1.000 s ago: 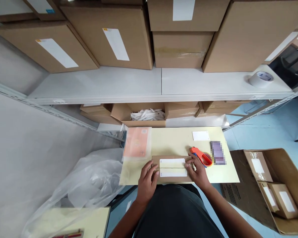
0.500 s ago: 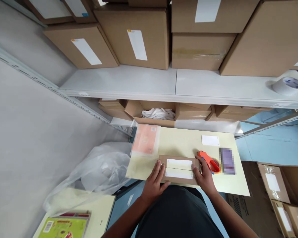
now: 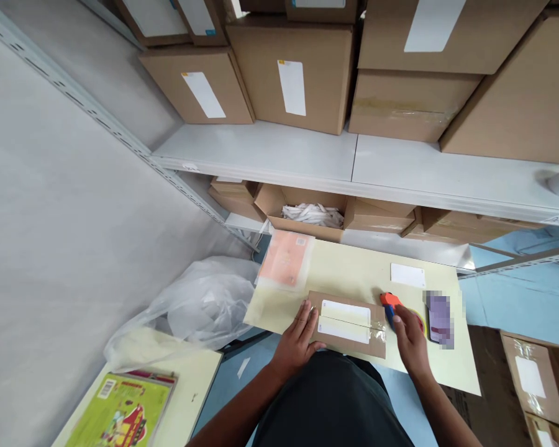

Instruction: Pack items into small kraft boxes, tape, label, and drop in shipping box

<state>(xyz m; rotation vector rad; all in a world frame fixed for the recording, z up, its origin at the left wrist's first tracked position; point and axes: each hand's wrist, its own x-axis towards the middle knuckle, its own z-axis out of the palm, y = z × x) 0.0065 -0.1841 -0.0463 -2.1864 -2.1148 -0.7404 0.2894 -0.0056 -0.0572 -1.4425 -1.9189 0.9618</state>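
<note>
A small flat cardboard box [image 3: 377,343] lies near the front edge of the cream table, with two white labels and clear tape at its ends. Across its left end my left hand [image 3: 298,338] rests, fingers stretched out flat and thumb apart near the front edge. To the right of the box, my right hand [image 3: 410,341] is closed around an orange and blue tape dispenser [image 3: 391,300] that lies on the table. The hand covers part of the dispenser and its tape roll.
Behind the dispenser lies a white card [image 3: 407,275]; a pixelated purple item [image 3: 440,318] is to the right. A pink sheet in a clear sleeve [image 3: 286,259] lies at the table's left. Boxes [image 3: 302,74] fill the shelf above. A plastic bag [image 3: 200,304] and green book [image 3: 121,410] are at left.
My right hand has left the box's right end and moved right onto the tape dispenser. My left hand stays on the box. The whole view has shifted and tilted slightly.
</note>
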